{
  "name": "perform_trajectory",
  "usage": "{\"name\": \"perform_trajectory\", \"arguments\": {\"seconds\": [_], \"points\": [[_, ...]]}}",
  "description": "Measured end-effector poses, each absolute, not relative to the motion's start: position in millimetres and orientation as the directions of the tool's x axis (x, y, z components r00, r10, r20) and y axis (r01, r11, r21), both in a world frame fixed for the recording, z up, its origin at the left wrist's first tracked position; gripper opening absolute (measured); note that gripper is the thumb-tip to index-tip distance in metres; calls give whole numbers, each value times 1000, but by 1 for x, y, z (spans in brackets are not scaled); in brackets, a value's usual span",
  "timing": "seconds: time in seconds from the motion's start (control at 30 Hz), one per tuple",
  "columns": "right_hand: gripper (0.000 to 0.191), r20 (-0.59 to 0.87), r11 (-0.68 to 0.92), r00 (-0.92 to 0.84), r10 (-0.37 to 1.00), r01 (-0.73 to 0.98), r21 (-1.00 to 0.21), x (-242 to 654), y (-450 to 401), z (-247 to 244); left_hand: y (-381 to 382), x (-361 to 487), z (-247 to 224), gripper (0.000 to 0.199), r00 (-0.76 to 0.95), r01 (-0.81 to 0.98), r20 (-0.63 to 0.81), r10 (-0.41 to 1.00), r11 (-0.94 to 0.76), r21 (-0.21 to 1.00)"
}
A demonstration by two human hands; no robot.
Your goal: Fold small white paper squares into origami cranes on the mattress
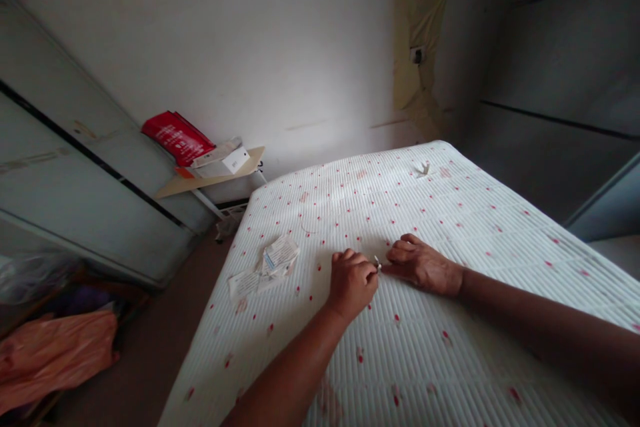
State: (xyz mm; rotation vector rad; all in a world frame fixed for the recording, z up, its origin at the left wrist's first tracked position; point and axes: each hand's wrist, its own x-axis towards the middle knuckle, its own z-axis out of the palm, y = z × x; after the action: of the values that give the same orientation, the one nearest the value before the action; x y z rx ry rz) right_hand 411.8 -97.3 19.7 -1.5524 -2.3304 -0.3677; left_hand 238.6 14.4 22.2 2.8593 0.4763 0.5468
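My left hand [352, 283] and my right hand [423, 265] meet low over the white mattress [310, 347]. Both hands are closed, their fingertips pinching a small whitish piece [378, 264] that looks like folded paper. Most of that piece is hidden by the fingers. To the left of my left hand lie several printed paper sheets [280, 256], overlapping and partly creased. Beyond my right hand, near the far edge, rests a small folded paper shape [423, 169] with pointed tips.
A small wooden table [220, 180] by the wall carries a red bag [177, 139] and a white box [235, 161]. Orange cloth [55, 353] hangs at lower left. Cabinets [560, 73] stand on the right, and a socket [417, 55] sits on the wall.
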Motion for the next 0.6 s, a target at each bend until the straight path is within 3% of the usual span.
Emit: {"name": "perform_trajectory", "arguments": {"seconds": [0.23, 0.6], "points": [[22, 380, 425, -388, 840, 905, -17, 411, -100, 27, 23, 229, 25, 19, 913, 188, 302, 275, -939, 288], [18, 298, 401, -376, 877, 916, -25, 410, -96, 31, 24, 227, 34, 18, 948, 148, 261, 180, -980, 136]]}}
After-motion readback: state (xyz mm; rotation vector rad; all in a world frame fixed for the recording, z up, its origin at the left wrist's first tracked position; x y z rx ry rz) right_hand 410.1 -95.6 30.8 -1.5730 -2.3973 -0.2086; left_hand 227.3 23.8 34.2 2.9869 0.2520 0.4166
